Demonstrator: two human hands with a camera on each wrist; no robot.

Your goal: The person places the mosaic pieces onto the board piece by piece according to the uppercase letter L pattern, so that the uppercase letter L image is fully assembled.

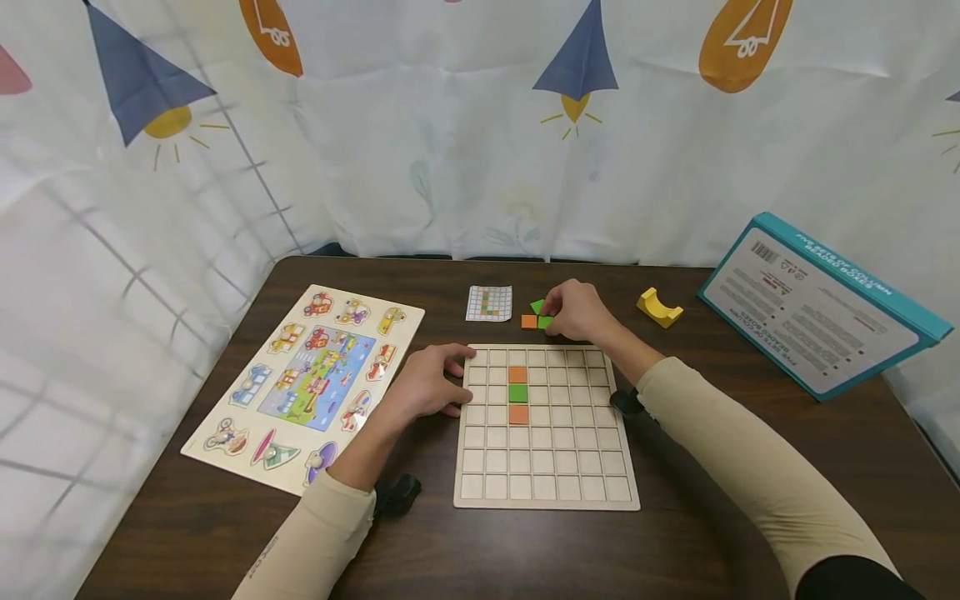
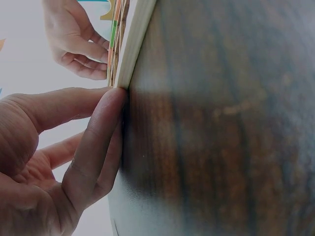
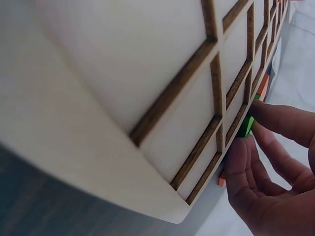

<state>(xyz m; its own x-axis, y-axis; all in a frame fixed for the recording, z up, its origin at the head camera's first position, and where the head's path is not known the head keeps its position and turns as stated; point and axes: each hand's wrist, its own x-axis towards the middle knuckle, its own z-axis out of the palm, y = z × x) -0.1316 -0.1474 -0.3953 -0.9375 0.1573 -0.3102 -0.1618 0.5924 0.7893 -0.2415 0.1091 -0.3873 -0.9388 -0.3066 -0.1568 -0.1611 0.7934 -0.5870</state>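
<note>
A wooden grid board (image 1: 546, 492) lies before me, with an orange tile (image 1: 517, 374), a green tile (image 1: 517, 392) and another orange tile (image 1: 518, 414) stacked down one column. My left hand (image 1: 431, 382) holds the board's left edge with thumb and fingers. Beyond the far edge, my right hand (image 1: 577, 310) pinches a green square tile (image 3: 247, 124) between thumb and fingers. Near its fingertips lie another green tile (image 1: 537, 307) and an orange tile (image 1: 528, 322). A small printed pattern card (image 1: 480, 308) lies to the left of these loose tiles.
A picture puzzle board (image 1: 408, 321) of vehicles lies at the left. A yellow curved block (image 1: 658, 310) sits right of my right hand. At the far right leans a teal and white box (image 1: 825, 308). A patterned curtain (image 1: 450, 167) hangs behind the table (image 1: 547, 550).
</note>
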